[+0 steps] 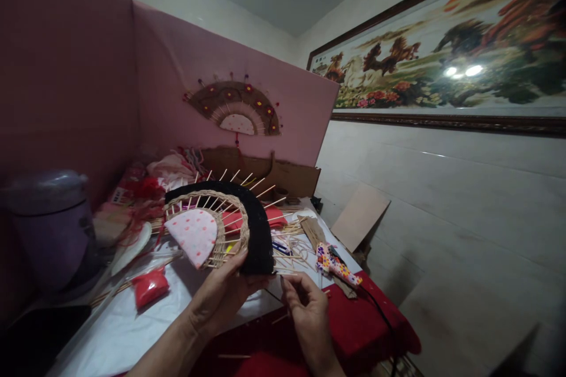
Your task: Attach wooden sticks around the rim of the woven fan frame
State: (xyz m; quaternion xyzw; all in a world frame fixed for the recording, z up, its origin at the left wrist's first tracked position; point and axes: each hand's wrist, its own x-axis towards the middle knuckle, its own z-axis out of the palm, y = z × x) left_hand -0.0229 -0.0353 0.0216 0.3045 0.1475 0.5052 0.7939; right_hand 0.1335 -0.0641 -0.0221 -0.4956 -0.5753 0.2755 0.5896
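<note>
My left hand [223,294] grips a half-round woven fan [247,212] at its lower edge, thumb on the front. The fan has thin wooden sticks spread like rays, a pink half-disc with red dots, a tan woven band and a wide black outer band. Stick tips poke out beyond the black band. At the fan's lower right end, my right hand [307,312] is closed in a pinch on what looks like black yarn, close to the outermost stick. A thin dark strand hangs between the two hands.
A finished-looking fan [234,109] hangs on the pink panel. On the white-covered table lie a red packet [150,287], loose sticks, a white plate [131,248] and a flower-patterned glue gun [338,265] with a black cord. A lilac container [48,230] stands left.
</note>
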